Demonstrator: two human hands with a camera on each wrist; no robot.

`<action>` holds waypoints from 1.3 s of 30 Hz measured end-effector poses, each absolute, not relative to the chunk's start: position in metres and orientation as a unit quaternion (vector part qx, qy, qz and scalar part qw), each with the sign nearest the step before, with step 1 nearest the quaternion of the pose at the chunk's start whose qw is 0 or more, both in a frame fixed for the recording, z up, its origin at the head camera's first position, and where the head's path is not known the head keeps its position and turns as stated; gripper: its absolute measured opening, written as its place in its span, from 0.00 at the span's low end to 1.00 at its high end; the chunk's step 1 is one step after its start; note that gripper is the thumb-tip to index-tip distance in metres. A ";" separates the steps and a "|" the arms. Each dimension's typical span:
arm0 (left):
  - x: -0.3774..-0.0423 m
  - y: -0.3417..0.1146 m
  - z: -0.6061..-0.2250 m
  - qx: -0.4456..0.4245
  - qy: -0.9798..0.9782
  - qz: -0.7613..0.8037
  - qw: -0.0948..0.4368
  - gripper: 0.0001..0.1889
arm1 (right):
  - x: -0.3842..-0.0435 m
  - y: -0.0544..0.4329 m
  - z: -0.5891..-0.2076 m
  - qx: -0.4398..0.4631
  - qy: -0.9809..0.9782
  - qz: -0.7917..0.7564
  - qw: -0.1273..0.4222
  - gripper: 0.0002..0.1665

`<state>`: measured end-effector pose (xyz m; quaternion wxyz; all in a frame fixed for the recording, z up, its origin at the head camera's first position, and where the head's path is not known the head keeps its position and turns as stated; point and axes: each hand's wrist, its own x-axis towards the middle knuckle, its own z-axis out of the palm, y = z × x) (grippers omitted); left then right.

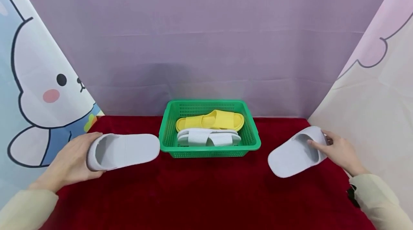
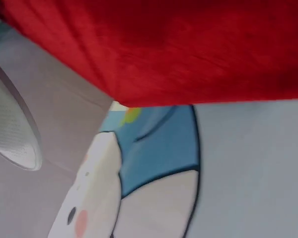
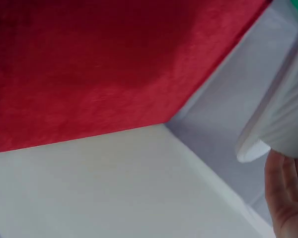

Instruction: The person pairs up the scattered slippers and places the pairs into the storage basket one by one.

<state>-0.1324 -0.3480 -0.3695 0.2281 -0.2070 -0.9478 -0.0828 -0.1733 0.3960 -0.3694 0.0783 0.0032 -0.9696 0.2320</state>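
Note:
My left hand [image 1: 72, 160] grips a light grey slipper [image 1: 140, 149] across its strap, the flat heel end pointing right towards the basket. Part of that slipper's sole [image 2: 12, 129] shows at the edge of the left wrist view. On the other side, my right hand [image 1: 340, 153] pinches a second light grey slipper [image 1: 288, 158] by its strap, thumb inside the opening. Its heel end tilts down to the left. The right wrist view catches this slipper's ribbed strap [image 3: 290, 116] and some fingers [image 3: 283, 186]. Both slippers appear held above the red cloth.
A green plastic basket [image 1: 209, 148] stands at the back middle of the red cloth [image 1: 213, 194]. Inside lie yellow slippers [image 1: 222, 119] behind white slippers [image 1: 198, 138]. A purple curtain [image 1: 206, 43] rises behind, with a cartoon-printed sheet [image 1: 38, 65] left and a pale sheet [image 1: 380, 108] right.

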 end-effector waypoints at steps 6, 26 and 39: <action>-0.136 -0.329 -0.366 -0.228 -0.926 -0.110 0.280 0.56 | -0.171 0.381 -0.356 -0.025 -0.959 0.249 0.136 0.47; -0.155 -0.248 -0.349 -0.284 -0.901 -0.125 0.303 0.53 | -0.177 0.320 -0.330 -0.042 -0.942 0.229 0.243 0.42; -0.171 -0.203 -0.346 -0.328 -0.876 -0.112 0.335 0.49 | -0.185 0.284 -0.331 -0.023 -0.918 0.194 0.345 0.42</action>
